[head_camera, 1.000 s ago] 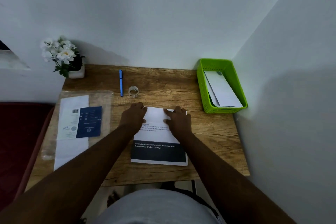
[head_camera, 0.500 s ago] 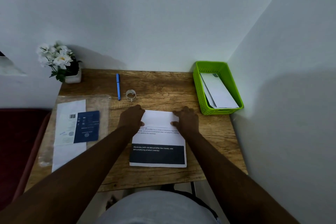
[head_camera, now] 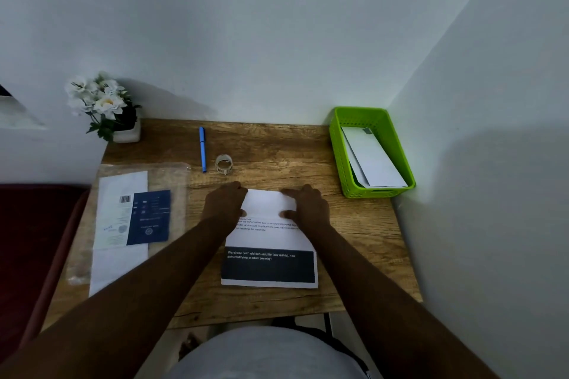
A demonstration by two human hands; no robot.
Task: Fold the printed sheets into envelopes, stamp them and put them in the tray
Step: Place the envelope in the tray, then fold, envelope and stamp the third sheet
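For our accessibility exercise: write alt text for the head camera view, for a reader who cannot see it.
Both hands, left and right, fold the top of a printed sheet down on a wooden desk. A green tray at the right holds envelopes.

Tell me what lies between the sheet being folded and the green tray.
Nothing visible does. Both hands, left and right, hold the printed sheet at its folded far edge, and only bare desk separates it from the green tray.

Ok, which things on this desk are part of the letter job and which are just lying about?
In the job: printed sheet, left hand, right hand, green tray, envelopes in it, pack of envelopes, roll of stamps.
Lying about: blue pen, flower pot.
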